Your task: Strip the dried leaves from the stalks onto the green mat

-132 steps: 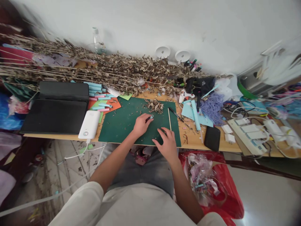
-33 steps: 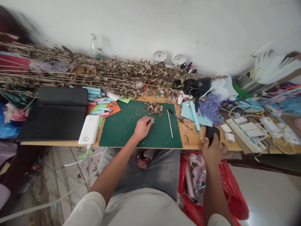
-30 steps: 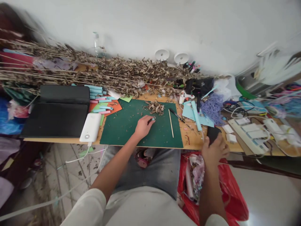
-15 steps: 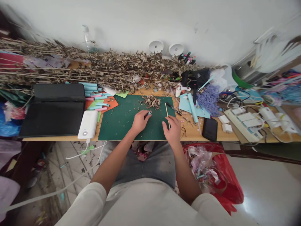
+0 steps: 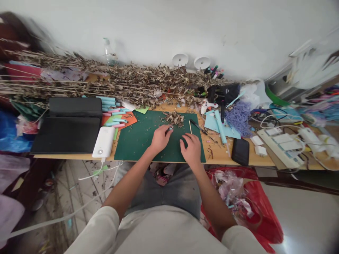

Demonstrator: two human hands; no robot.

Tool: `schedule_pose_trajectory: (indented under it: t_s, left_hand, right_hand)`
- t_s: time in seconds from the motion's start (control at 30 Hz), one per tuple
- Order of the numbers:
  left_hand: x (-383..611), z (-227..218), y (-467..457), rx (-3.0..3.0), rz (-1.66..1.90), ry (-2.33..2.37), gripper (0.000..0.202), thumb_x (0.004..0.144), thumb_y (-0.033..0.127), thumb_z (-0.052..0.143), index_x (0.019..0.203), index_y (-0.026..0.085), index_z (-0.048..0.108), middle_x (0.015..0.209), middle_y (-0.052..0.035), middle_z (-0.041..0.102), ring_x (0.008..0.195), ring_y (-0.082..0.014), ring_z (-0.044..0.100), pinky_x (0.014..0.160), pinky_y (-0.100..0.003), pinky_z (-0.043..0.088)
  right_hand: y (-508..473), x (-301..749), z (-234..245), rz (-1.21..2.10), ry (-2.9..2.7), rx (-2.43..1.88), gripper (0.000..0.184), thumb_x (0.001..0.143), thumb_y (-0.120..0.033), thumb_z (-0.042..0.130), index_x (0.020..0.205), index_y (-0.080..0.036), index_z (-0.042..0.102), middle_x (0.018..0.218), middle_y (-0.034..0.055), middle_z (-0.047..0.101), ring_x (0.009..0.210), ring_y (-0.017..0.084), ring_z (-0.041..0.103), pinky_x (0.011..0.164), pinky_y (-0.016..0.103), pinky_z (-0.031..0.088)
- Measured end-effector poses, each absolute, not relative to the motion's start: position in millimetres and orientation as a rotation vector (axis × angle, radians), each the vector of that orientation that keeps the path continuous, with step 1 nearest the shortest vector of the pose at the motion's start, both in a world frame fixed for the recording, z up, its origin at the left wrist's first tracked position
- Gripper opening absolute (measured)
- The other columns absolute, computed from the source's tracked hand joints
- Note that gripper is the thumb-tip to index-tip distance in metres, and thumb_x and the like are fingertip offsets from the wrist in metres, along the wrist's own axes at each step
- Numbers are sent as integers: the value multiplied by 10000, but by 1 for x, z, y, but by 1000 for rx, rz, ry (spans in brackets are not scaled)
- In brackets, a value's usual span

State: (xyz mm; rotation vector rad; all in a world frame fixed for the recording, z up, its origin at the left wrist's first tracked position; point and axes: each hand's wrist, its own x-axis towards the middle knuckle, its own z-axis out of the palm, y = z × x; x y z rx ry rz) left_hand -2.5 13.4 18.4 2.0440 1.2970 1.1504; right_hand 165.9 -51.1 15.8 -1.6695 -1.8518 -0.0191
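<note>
On the green mat (image 5: 143,139), my left hand (image 5: 160,137) is closed round a small light-blue paper tube (image 5: 171,128), its end showing at the fingertips. Most of the tube is hidden by the hand. To its right, my right hand (image 5: 191,148) rests low over the mat, palm down, thumb and fingers apart and curved. A thin wooden stick (image 5: 190,127) lies just beyond its fingers; the near part is covered by the hand, and I cannot tell if they touch. Crumbled dried leaves (image 5: 174,119) form a small heap beyond both hands.
Bundles of dried plant stems (image 5: 132,79) line the wall side. On the left are a tablet case (image 5: 69,134), a white power bank (image 5: 103,141) and rolled paper tubes (image 5: 116,120). At right lie a black pen (image 5: 198,127), a glue gun (image 5: 208,106), a phone (image 5: 240,151) and purple strands (image 5: 239,116).
The view has shifted slightly. My right hand has moved a little left across the mat, now covering the stick's near part. My left hand keeps its hold on the paper tube.
</note>
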Motion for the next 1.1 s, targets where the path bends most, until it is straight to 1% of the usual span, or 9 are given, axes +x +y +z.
schedule_pose_trajectory:
  t_s: [0.1,0.3,0.43,0.5,0.6,0.7,0.87,0.97,1.1]
  left_hand:
    - [-18,33,22,2196,1020,1418,264,928,230,468,1122,172,636,1006,-102,654,946,-215,595,830,-313,464]
    - [-57,43,44,2460,529,1826,352,922,181,392,1175,198,636,993,-146,595,978,-281,507,825,-388,414]
    - [-69,42,50,2460,439,1948,409,897,130,358,1202,195,623,1064,-162,576,1038,-308,456,849,-426,384]
    - [-71,39,50,2459,437,1954,418,864,102,380,1186,192,632,1060,-164,578,1036,-314,452,842,-433,387]
    - [-73,31,50,2460,489,1891,431,798,63,442,1152,185,654,1041,-172,586,1014,-322,465,833,-437,400]
    - [-73,27,49,2448,618,1794,468,764,53,477,1188,167,639,1112,-184,580,1026,-324,480,869,-448,410]
    - [-52,34,40,2251,1008,1597,372,889,140,409,1174,169,646,1073,-135,632,1029,-261,546,919,-390,438]
    - [-27,35,34,1953,1145,1387,313,913,246,468,1152,165,655,1036,-113,673,920,-218,617,859,-351,488]
    - [6,25,35,1307,1211,1149,353,840,339,605,1127,141,656,1020,-100,702,750,-178,665,752,-339,548]
  right_hand:
    - [-29,169,22,58,-1926,-1639,278,900,-269,494,1108,-165,647,1128,124,636,1084,268,541,959,426,446]
    - [27,154,37,124,-2059,-1697,315,899,-249,485,1175,-174,615,1080,121,655,1018,263,577,861,381,485]
    - [60,134,39,-11,-2083,-1705,320,879,-250,530,1171,-157,622,1062,150,650,1053,298,543,874,405,462]
    - [71,129,37,-15,-2084,-1702,299,871,-198,520,1138,-158,649,1041,154,655,1034,297,554,873,414,456]
    - [79,130,31,81,-1999,-1624,309,869,-134,458,1072,-173,689,984,132,677,980,261,589,863,395,465]
    - [78,138,28,224,-1718,-1476,286,866,-203,483,1056,-170,694,983,105,696,908,225,623,840,368,491]
    - [68,141,26,535,-1204,-1327,288,793,-349,594,971,-149,702,902,90,713,798,203,653,748,340,532]
    - [58,131,26,668,-1009,-1284,322,760,-384,625,969,-148,689,865,83,709,767,197,652,710,330,542]
    - [46,113,27,782,-883,-1220,330,747,-377,637,981,-147,675,870,76,703,780,188,653,715,323,547]
